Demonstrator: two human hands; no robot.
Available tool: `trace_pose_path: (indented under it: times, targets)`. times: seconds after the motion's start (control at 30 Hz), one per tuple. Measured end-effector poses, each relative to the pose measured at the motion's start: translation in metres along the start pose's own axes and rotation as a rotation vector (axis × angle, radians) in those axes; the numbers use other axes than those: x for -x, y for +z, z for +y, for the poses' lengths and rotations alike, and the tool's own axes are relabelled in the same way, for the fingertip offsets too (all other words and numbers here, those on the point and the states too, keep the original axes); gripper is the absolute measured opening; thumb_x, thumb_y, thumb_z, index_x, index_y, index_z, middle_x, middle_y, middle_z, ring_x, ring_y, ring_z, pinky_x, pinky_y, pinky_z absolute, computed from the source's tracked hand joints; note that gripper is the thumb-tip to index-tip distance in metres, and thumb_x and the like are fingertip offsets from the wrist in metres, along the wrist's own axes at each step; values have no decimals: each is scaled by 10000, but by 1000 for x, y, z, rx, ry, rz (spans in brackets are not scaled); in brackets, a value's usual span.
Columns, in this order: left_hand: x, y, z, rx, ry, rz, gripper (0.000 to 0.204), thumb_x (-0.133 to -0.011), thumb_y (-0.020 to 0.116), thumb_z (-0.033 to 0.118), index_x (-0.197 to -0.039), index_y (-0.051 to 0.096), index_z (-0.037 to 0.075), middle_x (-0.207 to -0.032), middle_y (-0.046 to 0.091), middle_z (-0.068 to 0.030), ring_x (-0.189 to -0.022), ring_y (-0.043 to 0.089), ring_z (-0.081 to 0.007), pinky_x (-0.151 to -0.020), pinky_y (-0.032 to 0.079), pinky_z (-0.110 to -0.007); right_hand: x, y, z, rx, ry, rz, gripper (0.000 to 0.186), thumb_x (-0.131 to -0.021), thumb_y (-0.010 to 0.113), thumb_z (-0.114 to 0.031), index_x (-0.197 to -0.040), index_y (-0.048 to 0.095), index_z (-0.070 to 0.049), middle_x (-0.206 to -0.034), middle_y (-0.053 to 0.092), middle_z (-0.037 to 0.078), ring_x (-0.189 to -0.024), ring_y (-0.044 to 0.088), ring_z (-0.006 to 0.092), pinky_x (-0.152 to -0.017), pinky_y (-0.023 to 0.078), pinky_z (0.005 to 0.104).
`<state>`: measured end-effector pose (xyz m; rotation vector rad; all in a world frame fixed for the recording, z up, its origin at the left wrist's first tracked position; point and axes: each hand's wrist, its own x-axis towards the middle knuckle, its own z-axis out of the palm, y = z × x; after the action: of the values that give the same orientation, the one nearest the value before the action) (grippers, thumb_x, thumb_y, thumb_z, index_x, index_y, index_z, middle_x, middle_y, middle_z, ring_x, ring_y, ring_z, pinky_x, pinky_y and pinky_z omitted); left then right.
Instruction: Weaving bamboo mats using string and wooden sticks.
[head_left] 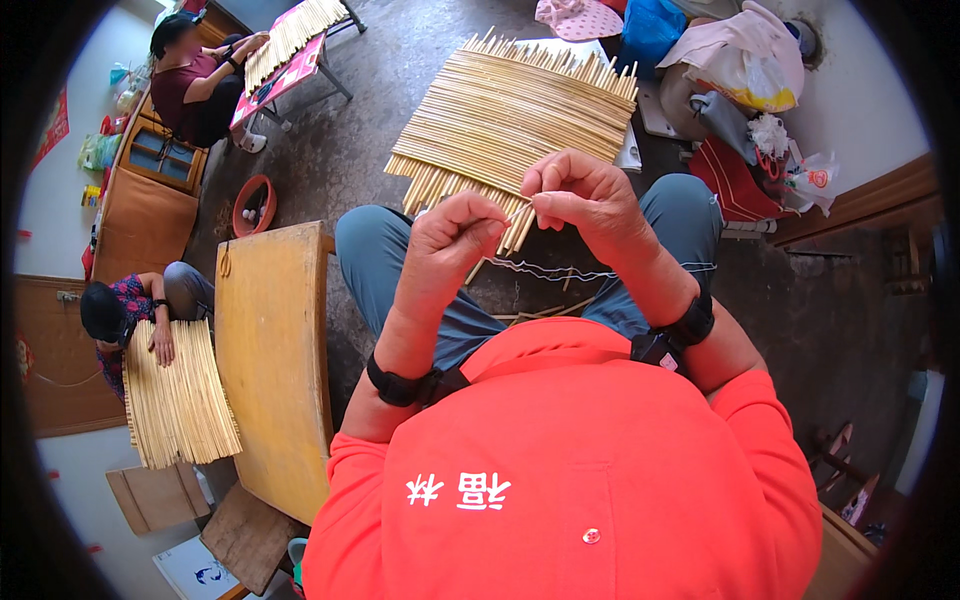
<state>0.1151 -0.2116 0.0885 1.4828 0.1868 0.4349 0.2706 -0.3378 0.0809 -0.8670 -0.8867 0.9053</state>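
Left hand (455, 240) and right hand (590, 205) near each other at near edge of stick mat (510, 110). Both grips narrow, fingertips pinched; can't tell what's between them, too small. Mat lies over pale board (630, 152), board showing at its far edge and near right corner. White string (585, 275) runs slack below hands, above lap. Co-worker's hand (162, 343) on second mat (185, 400), left of wooden table (270, 350).
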Motion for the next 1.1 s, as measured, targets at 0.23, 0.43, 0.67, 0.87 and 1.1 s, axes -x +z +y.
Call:
trace_pose_path:
  times: [0.23, 0.43, 0.67, 0.87, 1.1]
  targets:
    - [3, -3, 3, 31, -36, -4, 28, -850, 572, 6, -864, 596, 6, -694, 533, 17, -606, 467, -41, -550, 379, -173, 0, 2, -3, 52, 1, 45, 167, -816, 604, 11, -934, 492, -27, -839, 599, 67, -658, 566, 64, -569, 479, 183]
    - [8, -10, 6, 70, -40, 51, 43, -844, 589, 29, -886, 598, 19, -684, 533, 16, -596, 456, -42, -542, 368, -170, -1, -2, -5, 75, -31, 26, 261, -815, 603, 24, -1015, 447, -36, -822, 593, 55, -666, 559, 59, -571, 480, 180]
    - [0, -15, 3, -344, 86, 131, 231, -832, 589, 28, -1062, 569, 14, -932, 591, -55, -811, 548, -89, -650, 439, -199, -2, 4, -2, 611, -267, -7, 237, -776, 605, 29, -974, 495, -39, -738, 600, 44, -609, 587, 92, -531, 469, 222]
    - [0, -1, 3, 314, -184, -68, 252, -858, 584, 79, -1095, 542, 2, -975, 599, -70, -813, 559, -88, -650, 452, -208, -6, 19, -4, 854, -415, -73, 209, -747, 607, 4, -931, 533, -63, -698, 596, 65, -613, 631, 186, -513, 481, 262]
    - [1, -2, 2, 253, -262, 14, 63, -856, 574, 80, -895, 576, 31, -706, 569, 10, -546, 418, -14, -480, 310, -157, -6, 19, 2, 872, -465, -2, 199, -752, 620, 1, -926, 542, -54, -745, 604, 70, -559, 609, 162, -494, 470, 252]
